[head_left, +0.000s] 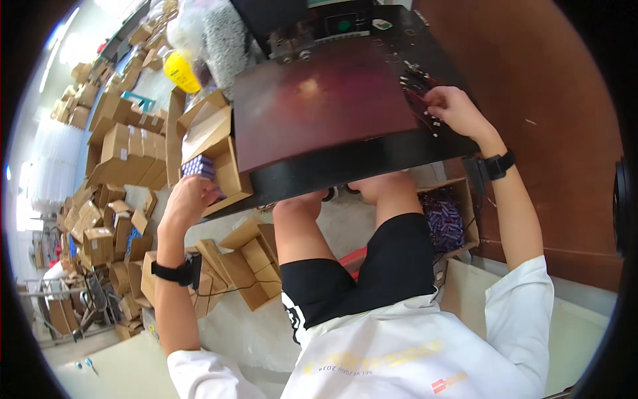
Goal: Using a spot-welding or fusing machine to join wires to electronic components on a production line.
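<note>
My left hand (189,199) is at the near end of an open cardboard box (229,169), its fingers curled at a block of purple-and-white pieces (198,167) packed in rows. What those fingers hold, if anything, is hidden. At the right edge of the bench, my right hand (458,113) pinches thin dark red wires from a loose bunch of wire leads (417,83) with small white connectors. Between the hands lies a flat dark red board (319,106) with a worn light patch.
A dark machine (286,26) stands behind the board. On the floor are a box of purple cylinders (444,219), an open carton (256,266) and many stacked cartons (129,156). A yellow bottle (181,71) stands beyond the box. A brown panel (545,133) rises at right.
</note>
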The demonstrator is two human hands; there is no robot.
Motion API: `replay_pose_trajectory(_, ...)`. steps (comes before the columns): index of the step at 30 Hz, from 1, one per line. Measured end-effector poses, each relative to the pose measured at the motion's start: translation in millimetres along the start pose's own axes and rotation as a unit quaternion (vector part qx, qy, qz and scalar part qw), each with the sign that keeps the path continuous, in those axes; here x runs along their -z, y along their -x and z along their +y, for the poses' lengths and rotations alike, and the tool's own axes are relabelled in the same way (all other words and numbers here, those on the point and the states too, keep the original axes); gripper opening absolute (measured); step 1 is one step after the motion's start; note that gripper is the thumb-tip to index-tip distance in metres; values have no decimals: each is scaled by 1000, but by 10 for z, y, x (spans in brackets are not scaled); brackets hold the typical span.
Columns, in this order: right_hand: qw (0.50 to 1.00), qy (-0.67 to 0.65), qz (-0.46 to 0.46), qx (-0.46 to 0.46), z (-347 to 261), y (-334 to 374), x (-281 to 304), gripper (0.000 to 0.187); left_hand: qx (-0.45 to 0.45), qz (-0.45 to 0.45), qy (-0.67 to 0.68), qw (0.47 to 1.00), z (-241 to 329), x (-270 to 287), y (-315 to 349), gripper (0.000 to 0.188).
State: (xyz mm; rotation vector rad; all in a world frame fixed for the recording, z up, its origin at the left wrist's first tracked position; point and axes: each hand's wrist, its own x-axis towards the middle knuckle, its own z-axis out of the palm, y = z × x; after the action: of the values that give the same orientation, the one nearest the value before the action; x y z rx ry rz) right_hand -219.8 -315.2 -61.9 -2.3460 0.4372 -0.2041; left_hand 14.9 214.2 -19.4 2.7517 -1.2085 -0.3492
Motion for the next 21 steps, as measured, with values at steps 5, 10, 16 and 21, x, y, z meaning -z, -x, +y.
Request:
replay_pose_trajectory(5,999,28,-8,-31,-78,-1,168,24,2,105,86,991,372,314,-16,15)
replay_pose_trajectory(10,998,-31,1,-59,-171,19,301,24,-44,237,217,946,832,589,-310,17)
replay_pose_trajectory(16,988,-144,54,-23,-435,124,362,22,-73,244,258,932,1342,429,-890,24)
replay_pose_trajectory(21,976,-193,100,29,-747,203,350,20,-67,254,333,906,1445,95,-1031,25)
